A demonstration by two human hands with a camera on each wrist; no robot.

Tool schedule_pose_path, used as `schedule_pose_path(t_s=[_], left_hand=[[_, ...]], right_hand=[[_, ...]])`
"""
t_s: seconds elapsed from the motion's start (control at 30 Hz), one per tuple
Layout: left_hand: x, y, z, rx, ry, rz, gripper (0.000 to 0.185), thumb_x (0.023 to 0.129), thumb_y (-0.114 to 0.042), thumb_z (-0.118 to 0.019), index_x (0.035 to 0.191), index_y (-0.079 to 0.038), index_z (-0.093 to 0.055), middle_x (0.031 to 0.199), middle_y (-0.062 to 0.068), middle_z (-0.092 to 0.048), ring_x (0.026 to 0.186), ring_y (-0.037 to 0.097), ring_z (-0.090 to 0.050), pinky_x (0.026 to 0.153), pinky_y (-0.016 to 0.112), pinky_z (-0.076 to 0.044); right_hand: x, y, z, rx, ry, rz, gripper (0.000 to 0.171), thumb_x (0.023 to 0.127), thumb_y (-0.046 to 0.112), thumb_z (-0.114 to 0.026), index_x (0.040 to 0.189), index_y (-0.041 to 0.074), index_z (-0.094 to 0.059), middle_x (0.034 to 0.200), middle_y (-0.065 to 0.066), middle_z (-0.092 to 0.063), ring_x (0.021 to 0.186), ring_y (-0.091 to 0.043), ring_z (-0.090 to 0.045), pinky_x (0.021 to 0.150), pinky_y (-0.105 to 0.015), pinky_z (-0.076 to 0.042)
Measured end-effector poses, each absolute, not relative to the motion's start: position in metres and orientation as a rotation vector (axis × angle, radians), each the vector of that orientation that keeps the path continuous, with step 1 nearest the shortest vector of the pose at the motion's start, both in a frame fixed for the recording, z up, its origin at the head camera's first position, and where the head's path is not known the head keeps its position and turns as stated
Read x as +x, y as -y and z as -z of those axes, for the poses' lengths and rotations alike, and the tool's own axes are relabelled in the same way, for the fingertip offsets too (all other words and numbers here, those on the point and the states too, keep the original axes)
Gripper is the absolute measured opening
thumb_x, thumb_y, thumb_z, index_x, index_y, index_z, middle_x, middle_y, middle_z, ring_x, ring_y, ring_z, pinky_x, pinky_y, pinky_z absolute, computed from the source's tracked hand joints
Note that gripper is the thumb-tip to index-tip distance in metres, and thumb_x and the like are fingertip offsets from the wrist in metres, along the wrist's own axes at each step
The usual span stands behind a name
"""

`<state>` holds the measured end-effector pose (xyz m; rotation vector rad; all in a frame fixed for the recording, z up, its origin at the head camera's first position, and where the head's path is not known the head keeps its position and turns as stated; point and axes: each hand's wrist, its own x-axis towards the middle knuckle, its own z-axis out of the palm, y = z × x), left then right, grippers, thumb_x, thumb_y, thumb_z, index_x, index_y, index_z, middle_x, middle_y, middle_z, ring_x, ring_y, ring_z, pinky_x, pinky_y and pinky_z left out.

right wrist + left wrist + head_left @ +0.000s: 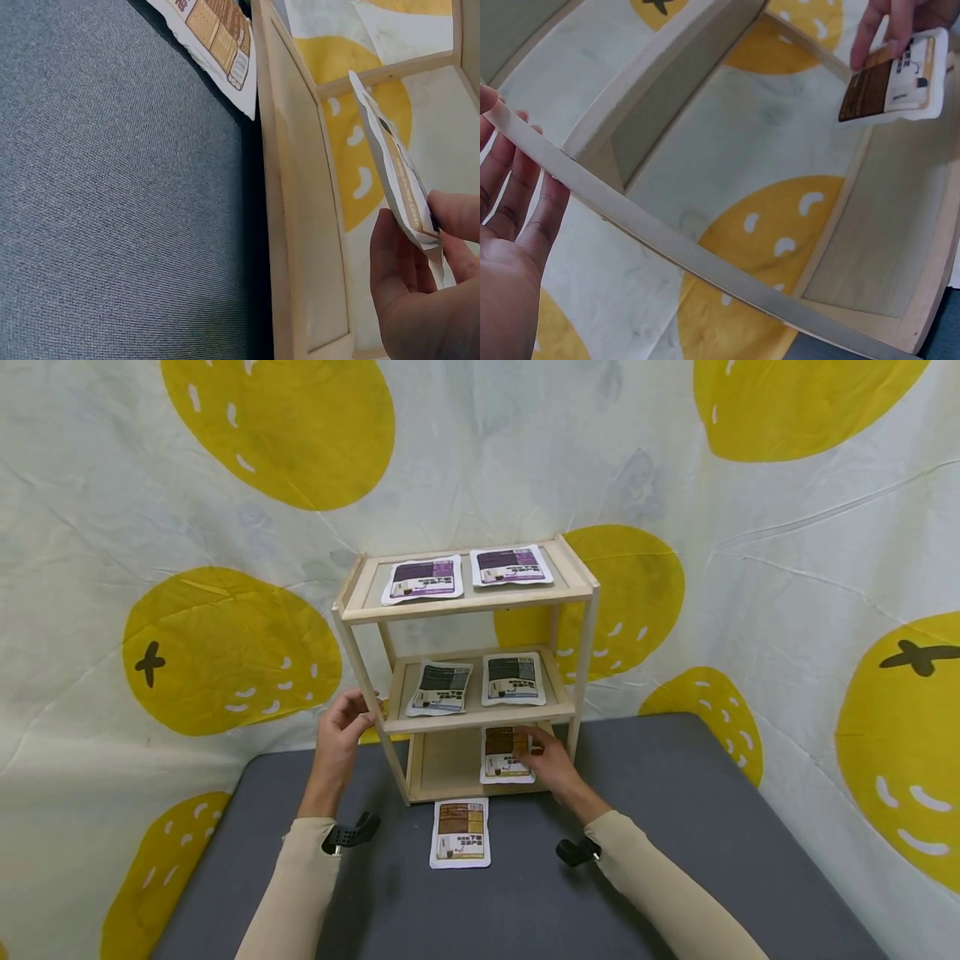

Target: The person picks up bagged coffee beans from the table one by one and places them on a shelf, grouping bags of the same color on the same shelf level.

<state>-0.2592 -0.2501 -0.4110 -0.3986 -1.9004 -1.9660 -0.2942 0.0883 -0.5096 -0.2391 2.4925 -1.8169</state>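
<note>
A small three-tier wooden shelf (467, 723) stands on the dark table. My left hand (347, 735) holds its left front post (641, 208), thumb on one side and fingers behind. Between thumb and fingers, my right hand (553, 767) pinches a brown-and-white packet (401, 180) just above the right part of the bottom tier (442, 764). Seen edge-on in the right wrist view, this packet is tilted; my fingers cover one end. Another brown-and-white packet (461, 835) lies flat on the table in front of the shelf.
Two purple packets (424, 579) lie on the top tier, and two dark green packets (513, 679) on the middle one. Uprights and the middle tier's front rail (480, 721) frame the bottom opening. A fruit-print cloth (465, 460) hangs behind the grey table (660, 827).
</note>
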Motion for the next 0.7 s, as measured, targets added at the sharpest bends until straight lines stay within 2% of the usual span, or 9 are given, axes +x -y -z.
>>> schedule_pose_path(t_s=[0.13,0.2,0.3,0.43,0.7], left_hand=[[-0.2595,0.2502,0.4117,-0.406,1.894,1.965,0.027,0.095,0.009,-0.057,0.121,0.016,-0.055,0.097,0.004,-0.064,0.089,0.016,-0.062,0.080,0.025,-0.053],[-0.2596,0.2504,0.4122,-0.407,1.894,1.965,0.028,0.095,0.008,-0.057,0.121,0.017,-0.055,0.097,0.003,-0.065,0.089,0.016,-0.062,0.080,0.025,-0.053],[-0.2597,0.2508,0.4130,-0.405,1.893,1.967,0.027,0.095,0.008,-0.058,0.121,0.016,-0.055,0.098,0.005,-0.064,0.089,0.016,-0.062,0.080,0.025,-0.053],[-0.2600,0.2509,0.4133,-0.406,1.893,1.963,0.025,0.095,0.007,-0.058,0.119,0.013,-0.057,0.099,0.007,-0.064,0.090,0.017,-0.062,0.080,0.025,-0.054],[-0.2604,0.2513,0.4132,-0.386,1.914,1.956,0.025,0.095,0.007,-0.057,0.120,0.013,-0.056,0.101,0.011,-0.063,0.092,0.017,-0.062,0.081,0.025,-0.053]], right_hand=[[-0.2995,-0.0878,0.5181,-0.195,-2.508,1.812,0.051,0.098,0.012,-0.066,0.147,0.008,-0.053,0.149,-0.021,-0.047,0.117,-0.034,-0.055,0.081,-0.037,-0.049],[-0.3005,-0.0875,0.5196,-0.186,-2.503,1.820,0.051,0.098,0.012,-0.065,0.147,0.008,-0.052,0.152,-0.022,-0.045,0.113,-0.032,-0.056,0.079,-0.035,-0.048],[-0.3008,-0.0870,0.5206,-0.179,-2.484,1.827,0.050,0.100,0.010,-0.062,0.148,0.007,-0.050,0.153,-0.024,-0.042,0.088,-0.028,-0.059,0.069,-0.034,-0.047],[-0.3006,-0.0859,0.5197,-0.166,-2.470,1.826,0.050,0.101,0.009,-0.060,0.149,0.007,-0.048,0.154,-0.024,-0.039,0.064,-0.021,-0.051,0.060,-0.032,-0.044],[-0.3028,-0.0831,0.5180,-0.127,-2.472,1.799,0.048,0.103,0.008,-0.057,0.150,0.005,-0.047,0.157,-0.024,-0.036,0.067,-0.016,-0.045,0.059,-0.030,-0.039]])
